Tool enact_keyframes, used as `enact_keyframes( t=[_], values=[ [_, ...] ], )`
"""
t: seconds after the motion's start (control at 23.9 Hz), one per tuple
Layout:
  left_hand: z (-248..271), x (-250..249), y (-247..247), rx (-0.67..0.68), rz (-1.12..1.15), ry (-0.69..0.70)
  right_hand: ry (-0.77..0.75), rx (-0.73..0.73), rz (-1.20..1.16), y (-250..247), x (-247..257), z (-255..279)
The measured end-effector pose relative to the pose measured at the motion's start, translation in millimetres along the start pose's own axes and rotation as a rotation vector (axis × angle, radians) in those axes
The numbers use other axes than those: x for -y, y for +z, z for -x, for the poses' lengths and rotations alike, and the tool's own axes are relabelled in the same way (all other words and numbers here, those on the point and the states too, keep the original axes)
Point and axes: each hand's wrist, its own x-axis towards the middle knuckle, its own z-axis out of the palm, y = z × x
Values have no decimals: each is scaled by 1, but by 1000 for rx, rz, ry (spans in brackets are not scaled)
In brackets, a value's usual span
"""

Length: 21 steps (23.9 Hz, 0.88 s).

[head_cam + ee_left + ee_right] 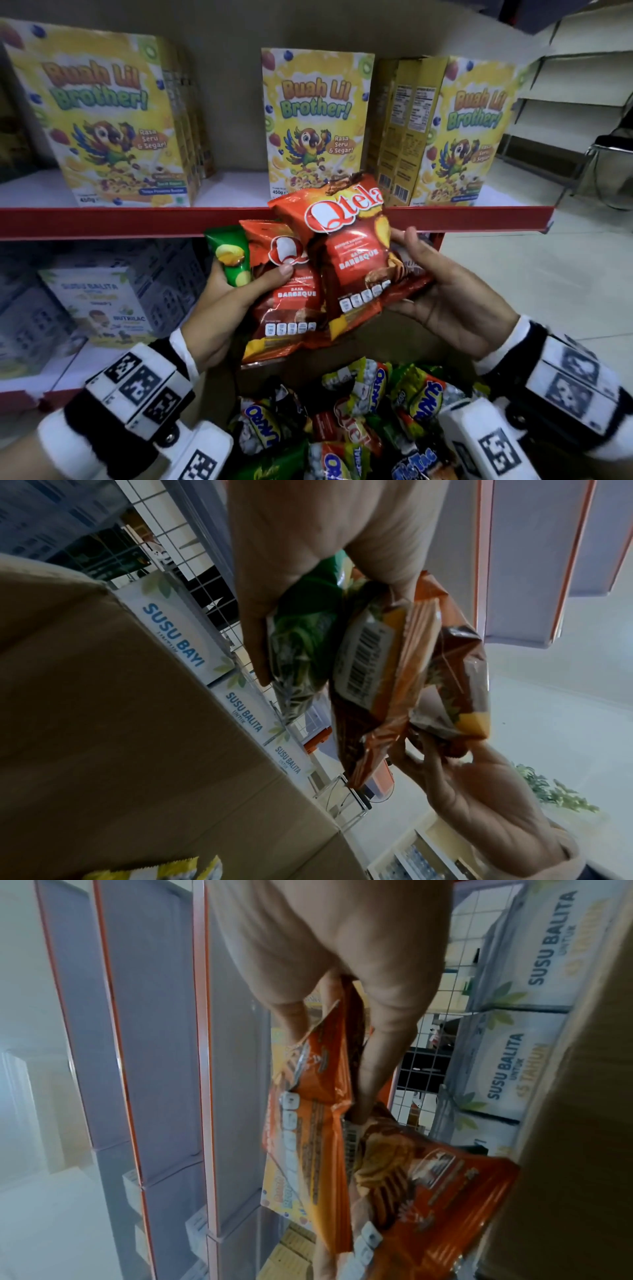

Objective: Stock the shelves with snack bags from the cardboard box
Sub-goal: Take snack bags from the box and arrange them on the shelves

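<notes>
My left hand (pixel 263 282) grips a green snack bag (pixel 231 257) and a red Qtela barbeque bag (pixel 291 301), with its thumb pressed on the red one. In front of that bag stands a second red Qtela bag (pixel 349 246), held from the right by my right hand (pixel 421 274) with fingers behind it. The left wrist view shows the green bag (pixel 301 642) and a red bag's barcode side (pixel 377 669). In the right wrist view, fingers (pixel 383 1047) lie between the two red bags (pixel 315 1069). Below my hands the cardboard box (pixel 215 390) holds several mixed snack bags (pixel 359 428).
The red-edged shelf (pixel 137 221) right behind the bags carries yellow cereal boxes (pixel 109 120), with bare gaps between the groups. The lower shelf at the left holds white milk boxes (pixel 102 308). A chair (pixel 609 164) stands on the tiled floor at the right.
</notes>
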Motion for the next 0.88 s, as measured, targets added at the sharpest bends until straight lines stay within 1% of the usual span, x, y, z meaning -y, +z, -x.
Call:
enact_keyframes(
  t=[0.21,0.33,0.5,0.63,0.75,0.8,0.88],
  values=[
    [7,-4,8,-9,-12,60,-34,-68,74,4,3,3],
    [8,-10,12,9,-21,117,-70,-55,106,2,10,7],
    [8,-17,18,6,-34,185,-153,-79,194,2,17,10],
    [2,-27,27,-16,-61,273,-219,-108,183,3,20,6],
    [-13,-39,30,-35,-86,328,-273,-72,144,3,24,-2],
    [-17,-41,28,-44,-91,329,-270,-40,160,2,24,-3],
    [-21,-42,24,-27,-113,303,-214,72,229,-2,22,-5]
  ],
)
